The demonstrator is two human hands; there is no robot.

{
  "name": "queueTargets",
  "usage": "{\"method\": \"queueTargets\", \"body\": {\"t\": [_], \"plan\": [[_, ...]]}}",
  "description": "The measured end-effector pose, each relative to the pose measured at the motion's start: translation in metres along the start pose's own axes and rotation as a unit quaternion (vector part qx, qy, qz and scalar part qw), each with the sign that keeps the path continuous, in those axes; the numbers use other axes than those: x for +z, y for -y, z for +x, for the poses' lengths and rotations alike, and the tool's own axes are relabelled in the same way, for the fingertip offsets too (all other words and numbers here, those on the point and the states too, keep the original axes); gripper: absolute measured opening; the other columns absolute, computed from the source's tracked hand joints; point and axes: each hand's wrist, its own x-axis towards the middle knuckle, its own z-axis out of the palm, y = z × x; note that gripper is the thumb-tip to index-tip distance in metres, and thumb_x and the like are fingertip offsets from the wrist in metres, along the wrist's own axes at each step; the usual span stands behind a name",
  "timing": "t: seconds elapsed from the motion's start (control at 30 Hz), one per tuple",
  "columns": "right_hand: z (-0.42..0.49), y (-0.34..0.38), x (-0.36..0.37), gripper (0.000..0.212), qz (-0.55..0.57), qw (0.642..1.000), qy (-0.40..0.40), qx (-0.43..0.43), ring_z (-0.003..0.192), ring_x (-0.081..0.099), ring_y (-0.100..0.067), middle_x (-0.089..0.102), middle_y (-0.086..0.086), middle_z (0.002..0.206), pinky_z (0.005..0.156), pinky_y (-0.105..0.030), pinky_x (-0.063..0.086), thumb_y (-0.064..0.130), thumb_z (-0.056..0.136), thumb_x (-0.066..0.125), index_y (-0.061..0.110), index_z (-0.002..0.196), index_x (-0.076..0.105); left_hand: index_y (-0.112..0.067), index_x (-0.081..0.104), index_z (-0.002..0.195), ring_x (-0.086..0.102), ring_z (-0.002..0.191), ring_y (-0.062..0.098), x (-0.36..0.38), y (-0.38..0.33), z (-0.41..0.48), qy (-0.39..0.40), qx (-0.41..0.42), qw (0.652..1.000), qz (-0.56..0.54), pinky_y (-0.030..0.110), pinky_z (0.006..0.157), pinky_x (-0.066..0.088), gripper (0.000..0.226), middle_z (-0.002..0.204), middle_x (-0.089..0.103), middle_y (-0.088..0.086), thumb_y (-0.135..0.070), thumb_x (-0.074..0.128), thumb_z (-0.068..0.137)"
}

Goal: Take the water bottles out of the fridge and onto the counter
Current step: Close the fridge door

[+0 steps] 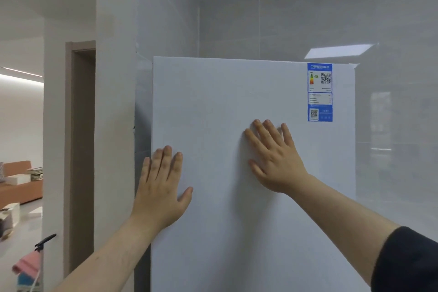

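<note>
A white fridge door (225,92) fills the middle of the view and is closed. A blue energy label (319,92) is stuck near its top right corner. My left hand (162,185) lies flat on the door close to its left edge, fingers spread and pointing up. My right hand (272,156) presses flat on the door's middle, higher than the left, fingers apart. Neither hand holds anything. No water bottles and no counter are visible; the fridge's inside is hidden behind the door.
Grey glossy tiled walls (391,125) stand behind and to the right of the fridge. A white wall pillar (113,125) and a brown door frame (80,149) are at the left. Beyond lie a living room with an orange sofa (21,187) and a mop handle (45,239).
</note>
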Motion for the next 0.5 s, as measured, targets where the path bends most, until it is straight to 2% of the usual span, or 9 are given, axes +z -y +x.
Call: {"method": "queueTargets", "body": {"t": [0.13,0.27,0.4,0.5], "plan": [[0.005,-0.008,0.015,0.072,-0.032,0.999,0.03,-0.005,0.147,0.026,-0.034,0.028,-0.011,0.16,0.116,-0.061,0.015,0.046,0.085,0.043,0.016,0.151,0.036,-0.008,0.021,0.152,0.017,0.147,0.032,0.024,0.011,0.02,0.033,-0.004,0.999,0.008,0.05,0.117,0.005,0.083,0.159,0.022,0.018,-0.054,0.039,0.084],[0.014,-0.011,0.032,0.071,-0.051,0.998,0.026,-0.009,0.146,0.028,-0.034,0.03,-0.011,0.159,0.115,-0.062,0.018,0.044,0.085,0.044,0.016,0.15,0.037,-0.009,0.022,0.152,0.02,0.147,0.032,0.049,0.019,0.04,0.05,0.001,0.999,0.003,0.047,0.116,0.004,0.083,0.16,0.021,0.016,-0.055,0.037,0.086],[0.016,-0.015,0.047,0.072,-0.06,0.998,-0.023,-0.012,0.147,0.027,-0.032,0.031,-0.01,0.159,0.116,-0.062,0.018,0.042,0.084,0.05,0.016,0.15,0.04,-0.008,0.017,0.154,0.01,0.149,0.033,0.071,0.024,0.049,0.026,0.014,0.999,-0.025,0.043,0.118,0.002,0.087,0.161,0.016,0.018,-0.053,0.041,0.084],[0.018,-0.017,0.061,0.072,-0.062,0.995,-0.079,-0.018,0.147,0.027,-0.03,0.03,-0.009,0.159,0.116,-0.061,0.018,0.043,0.083,0.052,0.016,0.149,0.041,-0.008,0.019,0.154,0.007,0.149,0.033,0.081,0.023,0.05,-0.004,0.014,0.999,-0.039,0.046,0.118,0.005,0.089,0.162,0.014,0.018,-0.055,0.042,0.082]]}}
